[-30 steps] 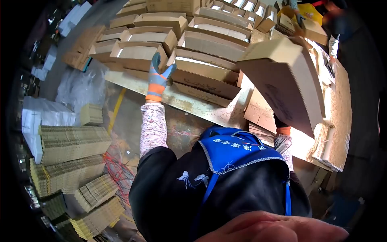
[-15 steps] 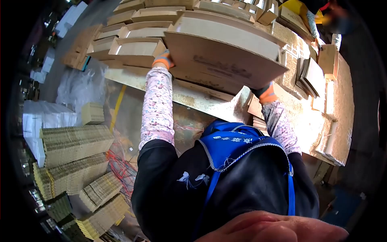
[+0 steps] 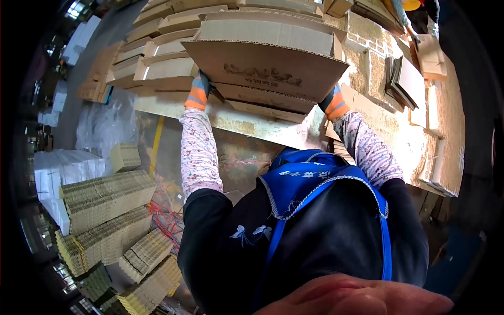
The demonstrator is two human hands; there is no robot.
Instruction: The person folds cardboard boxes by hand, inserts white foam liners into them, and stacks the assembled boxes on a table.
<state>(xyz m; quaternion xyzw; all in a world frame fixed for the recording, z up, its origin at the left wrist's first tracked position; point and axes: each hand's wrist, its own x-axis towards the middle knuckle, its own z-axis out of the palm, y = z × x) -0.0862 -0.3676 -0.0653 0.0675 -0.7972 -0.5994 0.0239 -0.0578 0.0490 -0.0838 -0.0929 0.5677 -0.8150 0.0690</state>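
Note:
A large open cardboard box point(image 3: 268, 68) with dark printing on its brown front flap lies at the near side of the table point(image 3: 247, 128). My left hand point(image 3: 197, 92), in an orange and grey glove, grips its left end, with the fingers partly behind the cardboard. At the right end my right hand point(image 3: 334, 103), gloved the same way, holds the box's lower corner; its fingertips are partly hidden. Rows of open cardboard trays point(image 3: 170, 68) with pale insides stand to the left of the box and behind it.
Dark-edged flat boards point(image 3: 404, 82) lie on the table's right side. Beyond them a co-worker's hand point(image 3: 412, 32) is near a small carton point(image 3: 431, 56). Stacked yellowish corrugated sheets point(image 3: 107, 202), plastic film point(image 3: 105, 123) and red strapping point(image 3: 169, 218) occupy the floor at left.
The box has shifted left and its printed flap now faces me more squarely. Both my hands have moved left with it. The co-worker's small carton has moved up slightly.

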